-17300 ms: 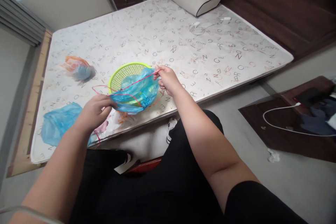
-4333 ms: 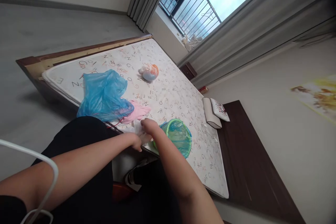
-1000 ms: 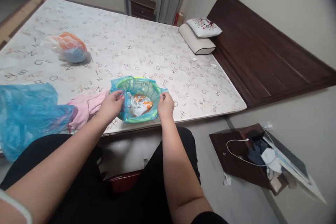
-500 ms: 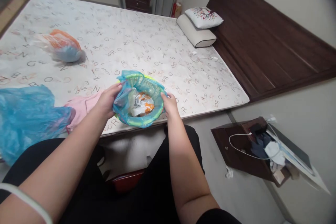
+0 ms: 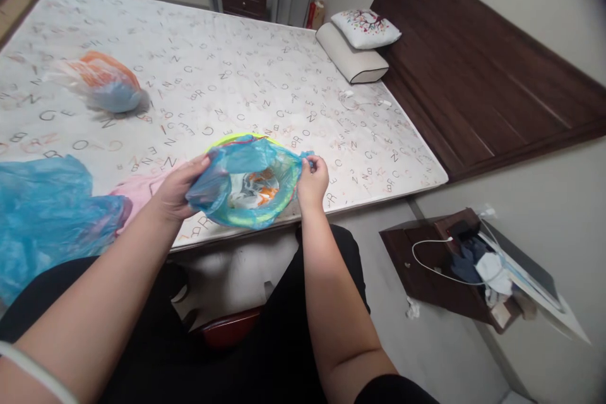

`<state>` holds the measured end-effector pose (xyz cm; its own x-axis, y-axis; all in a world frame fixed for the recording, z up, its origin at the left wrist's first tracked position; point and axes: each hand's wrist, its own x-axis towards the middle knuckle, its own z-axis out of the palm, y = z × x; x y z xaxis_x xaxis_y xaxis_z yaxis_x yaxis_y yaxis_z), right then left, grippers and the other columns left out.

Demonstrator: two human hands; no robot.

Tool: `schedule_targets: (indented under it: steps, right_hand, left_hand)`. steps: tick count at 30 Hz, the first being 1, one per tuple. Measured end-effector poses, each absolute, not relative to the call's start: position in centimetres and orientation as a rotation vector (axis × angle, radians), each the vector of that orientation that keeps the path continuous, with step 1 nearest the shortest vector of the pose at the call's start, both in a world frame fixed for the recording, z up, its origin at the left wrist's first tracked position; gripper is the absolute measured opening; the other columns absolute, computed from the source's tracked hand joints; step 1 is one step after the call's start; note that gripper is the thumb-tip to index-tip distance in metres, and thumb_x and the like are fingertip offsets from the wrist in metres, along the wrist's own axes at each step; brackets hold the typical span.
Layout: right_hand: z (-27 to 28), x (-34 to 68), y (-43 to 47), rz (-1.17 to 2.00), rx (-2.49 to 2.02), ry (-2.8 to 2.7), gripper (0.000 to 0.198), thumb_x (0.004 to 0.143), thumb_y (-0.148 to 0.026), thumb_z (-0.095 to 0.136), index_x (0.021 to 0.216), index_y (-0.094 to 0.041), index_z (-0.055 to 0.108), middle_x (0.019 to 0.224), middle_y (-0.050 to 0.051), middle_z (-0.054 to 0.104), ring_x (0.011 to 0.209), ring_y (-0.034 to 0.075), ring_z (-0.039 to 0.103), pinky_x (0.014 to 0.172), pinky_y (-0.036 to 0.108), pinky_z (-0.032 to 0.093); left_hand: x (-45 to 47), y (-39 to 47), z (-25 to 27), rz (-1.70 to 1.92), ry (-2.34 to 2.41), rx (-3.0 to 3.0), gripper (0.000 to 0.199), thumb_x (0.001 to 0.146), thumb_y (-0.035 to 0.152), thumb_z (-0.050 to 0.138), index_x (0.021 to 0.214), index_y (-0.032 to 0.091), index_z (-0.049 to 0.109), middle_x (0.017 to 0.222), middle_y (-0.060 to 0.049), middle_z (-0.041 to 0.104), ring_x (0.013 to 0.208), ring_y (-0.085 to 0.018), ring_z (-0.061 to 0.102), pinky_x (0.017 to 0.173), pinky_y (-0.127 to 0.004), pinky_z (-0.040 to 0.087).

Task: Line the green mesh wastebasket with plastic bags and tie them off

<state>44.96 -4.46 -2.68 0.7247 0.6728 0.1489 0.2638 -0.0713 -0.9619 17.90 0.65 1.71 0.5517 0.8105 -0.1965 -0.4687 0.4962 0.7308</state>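
Note:
In the head view a small basket with a yellow-green rim is at the near edge of the bed, lined with a thin blue plastic bag. Crumpled white and orange wrappers lie inside it. My left hand is closed around the bag's left side, the fingertips hidden in part by the film. On the right, my right hand pinches a gathered bit of the bag's edge and holds it outward from the rim.
On the mattress lie a filled orange-and-blue plastic bag, a loose blue plastic bag, pink cloth and pillows. A dark cabinet with cables and cloths stands at right.
My right hand has drawn the bag's edge up and right, off the rim. My left hand has shifted left and slightly down with its side, so the bag's mouth is narrower.

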Motion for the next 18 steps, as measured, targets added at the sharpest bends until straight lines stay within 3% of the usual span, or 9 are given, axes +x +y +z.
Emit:
schedule_targets:
  steps: [4, 8, 12, 15, 18]
  right_hand:
    - [-1.5, 45.3, -4.3, 0.499, -1.481, -0.710, 0.023, 0.087, -0.039, 0.061, 0.101, -0.020, 0.060, 0.103, 0.006, 0.068, 0.096, 0.017, 0.064, 0.090, 0.032, 0.053]
    - [-1.4, 45.6, -4.3, 0.559, -1.366, -0.740, 0.030, 0.088, -0.040, 0.062, 0.111, -0.022, 0.056, 0.116, 0.007, 0.066, 0.104, 0.016, 0.067, 0.093, 0.031, 0.055]
    - [-2.5, 46.5, -4.3, 0.519, -1.442, -0.633, 0.032, 0.087, -0.040, 0.059, 0.114, -0.023, 0.053, 0.122, 0.009, 0.065, 0.108, 0.017, 0.067, 0.094, 0.032, 0.055]
    - [-3.1, 47.4, -4.5, 0.555, -1.651, -0.574, 0.035, 0.088, -0.048, 0.059, 0.110, -0.023, 0.054, 0.117, 0.008, 0.066, 0.104, 0.020, 0.067, 0.091, 0.034, 0.056]
    - [-2.9, 47.7, -4.9, 0.744, -1.829, -0.638, 0.049, 0.089, -0.064, 0.057, 0.116, -0.023, 0.054, 0.114, 0.008, 0.068, 0.106, 0.024, 0.068, 0.094, 0.039, 0.055]
  left_hand:
    - [17.4, 1.4, 2.3, 0.898, 0.560, 0.674, 0.030, 0.086, 0.026, 0.078, 0.112, 0.014, 0.068, 0.085, -0.006, 0.079, 0.057, -0.016, 0.070, 0.045, -0.020, 0.052]
    - [17.6, 1.8, 2.6, 1.020, 0.582, 0.679, 0.023, 0.094, 0.024, 0.068, 0.115, 0.015, 0.065, 0.097, -0.008, 0.080, 0.078, -0.019, 0.076, 0.069, -0.026, 0.060]
    - [17.3, 2.1, 3.4, 1.151, 0.545, 0.656, 0.014, 0.097, 0.021, 0.066, 0.111, 0.017, 0.064, 0.094, -0.002, 0.079, 0.080, -0.014, 0.074, 0.079, -0.024, 0.058]
    - [16.9, 2.2, 4.3, 1.186, 0.627, 0.720, 0.014, 0.097, 0.024, 0.066, 0.109, 0.017, 0.066, 0.092, -0.003, 0.077, 0.073, -0.014, 0.071, 0.070, -0.024, 0.057]
    - [16.5, 2.3, 4.6, 1.260, 0.766, 0.845, 0.025, 0.090, 0.029, 0.075, 0.109, 0.014, 0.069, 0.079, -0.002, 0.071, 0.059, -0.012, 0.061, 0.056, -0.021, 0.050]
